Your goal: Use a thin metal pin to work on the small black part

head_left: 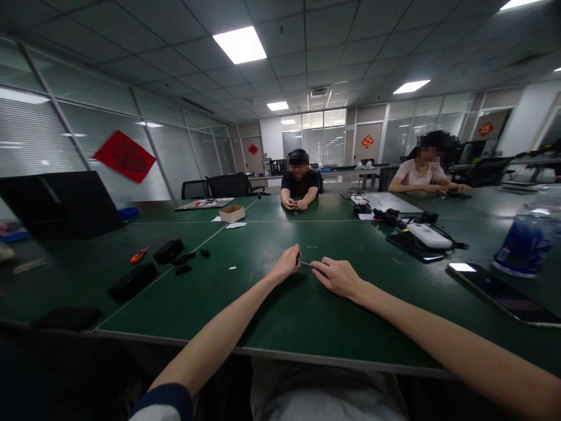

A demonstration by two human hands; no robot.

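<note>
My left hand (286, 263) is closed around a small black part (298, 258), mostly hidden by the fingers. My right hand (336, 275) is closed on what looks like a screwdriver; its handle is covered by the fingers. Its thin metal shaft (305, 263) points left and reaches the black part. Both hands are just above the green table (263, 316), close together. Left of them lie small black pieces (184, 269), two black blocks (169, 251) and an orange-handled screwdriver (139, 255). A white scrap (232, 268) lies nearer my left hand.
A phone (504, 295), a blue-labelled bottle (521, 242) and a white device (427, 235) with cables stand right. An open cardboard box (232, 214) is farther back. Two people sit across the table, one opposite (299, 184), one at right (423, 169). A black panel (61, 204) stands left.
</note>
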